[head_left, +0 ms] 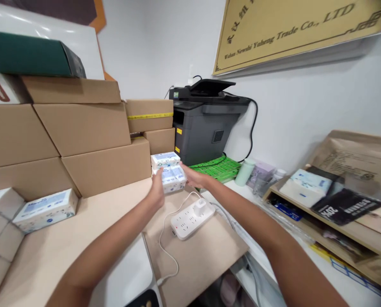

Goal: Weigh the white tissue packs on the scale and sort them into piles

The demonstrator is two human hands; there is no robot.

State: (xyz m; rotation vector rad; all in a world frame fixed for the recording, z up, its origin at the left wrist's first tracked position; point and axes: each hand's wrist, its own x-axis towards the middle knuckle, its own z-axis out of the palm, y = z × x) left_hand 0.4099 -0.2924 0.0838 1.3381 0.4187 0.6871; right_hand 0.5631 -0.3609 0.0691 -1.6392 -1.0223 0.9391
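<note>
My left hand [157,188] and my right hand [193,175] grip a white and blue tissue pack [173,179] from its two sides, their fingers partly hidden behind it. Directly behind it, against the cardboard boxes, is a second tissue pack [165,158]; whether the two touch I cannot tell. Nearer to me on the tan tabletop [114,204] lies a white power strip [190,219] with a charger [199,206] plugged in. Further tissue packs are at the left, one lying singly [48,209] beside a wrapped bundle [1,238].
Stacked cardboard boxes [107,166] line the back left. A black printer [209,123] stands beyond my hands, over a green perforated mat [222,168]. A white cable [160,247] loops across the table by a white device [126,273]. At right, a wooden organizer [305,213] holds papers and packs.
</note>
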